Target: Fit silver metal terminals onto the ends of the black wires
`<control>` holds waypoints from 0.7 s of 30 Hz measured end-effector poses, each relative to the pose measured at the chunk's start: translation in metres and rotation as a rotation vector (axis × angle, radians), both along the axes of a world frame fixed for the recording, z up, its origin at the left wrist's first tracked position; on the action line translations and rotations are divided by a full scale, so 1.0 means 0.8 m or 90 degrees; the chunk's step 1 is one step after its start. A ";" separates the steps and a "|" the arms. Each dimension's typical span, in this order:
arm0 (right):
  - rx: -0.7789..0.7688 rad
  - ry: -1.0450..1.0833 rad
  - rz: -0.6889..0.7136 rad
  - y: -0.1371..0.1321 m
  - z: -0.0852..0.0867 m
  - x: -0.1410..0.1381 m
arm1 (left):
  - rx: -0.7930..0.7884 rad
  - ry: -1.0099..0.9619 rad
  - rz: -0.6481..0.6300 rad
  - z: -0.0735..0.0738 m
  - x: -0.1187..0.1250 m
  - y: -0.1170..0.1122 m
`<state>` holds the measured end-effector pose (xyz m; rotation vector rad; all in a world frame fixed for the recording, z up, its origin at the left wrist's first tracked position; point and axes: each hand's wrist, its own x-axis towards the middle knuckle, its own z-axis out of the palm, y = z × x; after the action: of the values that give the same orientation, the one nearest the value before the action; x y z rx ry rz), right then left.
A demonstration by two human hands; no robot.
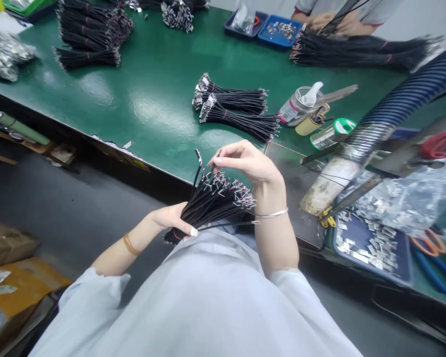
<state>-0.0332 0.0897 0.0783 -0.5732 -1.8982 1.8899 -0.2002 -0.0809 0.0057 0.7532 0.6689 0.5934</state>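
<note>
A bundle of black cables [211,203] with stripped red and silver wire ends is gripped low down by my left hand [174,220], close to my body. Over the top of the bundle, my right hand [241,161] has its thumb and forefinger pinched together at a single cable end. One cable [197,163] stands up out of the bundle just left of those fingers, with a dark tip. Beyond my hands, tied bundles of black cables [238,106] with silver metal ends lie on the green table [163,144].
To the right, a fume hose [405,99] slants over a tray of metal parts [371,243]. A jar [295,106] and a solder spool [332,133] stand nearby. Further cable bundles [92,29] lie at the back left. Opposite, a co-worker's hands [330,22] are at the table.
</note>
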 end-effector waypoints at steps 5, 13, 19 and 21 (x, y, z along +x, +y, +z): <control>0.002 -0.029 0.149 0.010 -0.008 -0.004 | 0.010 -0.024 -0.018 -0.003 -0.002 0.000; -0.110 0.011 -0.077 -0.002 -0.039 0.002 | -0.013 -0.085 0.085 0.001 0.001 0.000; -0.283 0.049 -0.190 -0.085 -0.085 0.033 | -0.020 0.032 0.213 0.008 0.012 0.016; -0.242 0.040 -0.240 -0.118 -0.091 0.037 | -0.016 0.096 0.224 0.009 0.023 0.021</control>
<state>-0.0038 -0.0045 0.0052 -0.9030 -1.2811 1.9853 -0.1816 -0.0642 0.0132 0.6654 0.9577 0.8529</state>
